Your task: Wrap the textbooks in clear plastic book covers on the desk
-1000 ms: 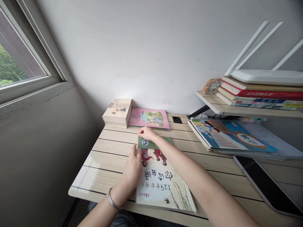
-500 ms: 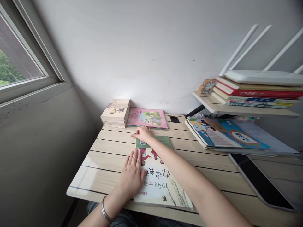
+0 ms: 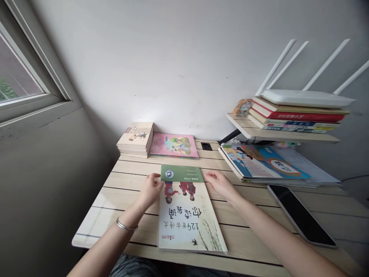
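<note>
A thin paperback book (image 3: 187, 234) with a green band and red-clothed figures lies flat and upside down in front of me, near the table's front edge. At its upper left edge is my left hand (image 3: 150, 190), fingers curled and fingertips touching the cover's side; a silver bangle circles that wrist. Just beyond the upper right edge, my right hand (image 3: 221, 184) is slightly blurred, its fingers loosely bent toward the book and holding nothing that I can see. Whether its fingertips touch the book is unclear.
Behind the book stand a stack of small beige books (image 3: 135, 136) and a pink book (image 3: 175, 145) on others. To the right lie a blue textbook pile (image 3: 259, 161) and a phone (image 3: 301, 215). A raised shelf (image 3: 276, 132) holds books and a white router (image 3: 308, 98).
My right hand has drawn back from the book's far edge to its right side. The left hand has lifted off the cover and curled at the left edge. The view has shifted slightly.
</note>
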`<state>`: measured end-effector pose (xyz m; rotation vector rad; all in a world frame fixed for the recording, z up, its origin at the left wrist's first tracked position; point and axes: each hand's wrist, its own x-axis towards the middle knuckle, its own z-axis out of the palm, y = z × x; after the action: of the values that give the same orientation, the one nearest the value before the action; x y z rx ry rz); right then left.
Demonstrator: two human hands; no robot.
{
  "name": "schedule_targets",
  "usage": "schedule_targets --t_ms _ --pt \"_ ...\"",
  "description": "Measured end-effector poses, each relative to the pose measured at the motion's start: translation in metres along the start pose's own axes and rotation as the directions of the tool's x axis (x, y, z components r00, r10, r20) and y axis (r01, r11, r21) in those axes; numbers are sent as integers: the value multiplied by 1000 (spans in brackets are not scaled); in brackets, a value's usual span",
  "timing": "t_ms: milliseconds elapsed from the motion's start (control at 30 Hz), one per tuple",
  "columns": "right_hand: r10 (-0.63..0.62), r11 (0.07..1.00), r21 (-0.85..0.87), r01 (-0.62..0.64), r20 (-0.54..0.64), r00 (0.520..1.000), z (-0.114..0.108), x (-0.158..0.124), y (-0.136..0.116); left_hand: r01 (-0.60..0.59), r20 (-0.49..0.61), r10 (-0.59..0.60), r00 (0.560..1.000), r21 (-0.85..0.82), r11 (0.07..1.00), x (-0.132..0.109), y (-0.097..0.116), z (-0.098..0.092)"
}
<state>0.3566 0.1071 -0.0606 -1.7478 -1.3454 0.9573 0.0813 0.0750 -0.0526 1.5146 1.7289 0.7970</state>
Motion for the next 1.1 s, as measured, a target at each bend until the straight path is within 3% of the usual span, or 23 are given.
schedule_targets --t_ms 33,100,233,333,467,567,667,767,867,933,1000,1100 --pt "108 992 54 -112 75 991 -8 -12 6 46 9 -46 999 -9 999 7 3 -1" --pt "212 959 142 -245 217 953 -17 -32 11 77 15 -77 997 6 997 17 8 -2" --pt "200 939 183 -291 398 896 -13 -50 3 28 -5 -28 1000 90 996 24 10 3" --pt "160 931 235 -280 426 891 0 -48 -2 -19 -17 22 1000 151 988 23 7 7" --pt "75 916 347 -201 344 936 16 -47 -5 -68 -35 77 996 212 975 18 6 5" --pt "6 961 262 -90 305 952 15 -48 -13 -218 -72 250 966 300 929 20 13 -3" --pt "-96 981 193 19 398 912 4 -42 -25 -360 -58 386 921 256 897 33 27 -15" --pt "-179 980 173 95 575 799 -8 -28 -39 -374 48 371 927 72 925 50 46 -25" --pt "-238 961 70 267 699 674 -13 -11 -59 -475 162 466 870 19 880 58 67 -30" --pt "-249 892 -83 445 730 636 -12 0 -76 -568 319 509 799 122 814 57 82 -30" --pt "-268 770 -212 601 748 607 -6 8 -91 -625 513 430 743 301 720 56 94 -27" --pt "-262 640 -328 694 757 599 6 14 -106 -642 639 268 721 470 606 61 101 -25"
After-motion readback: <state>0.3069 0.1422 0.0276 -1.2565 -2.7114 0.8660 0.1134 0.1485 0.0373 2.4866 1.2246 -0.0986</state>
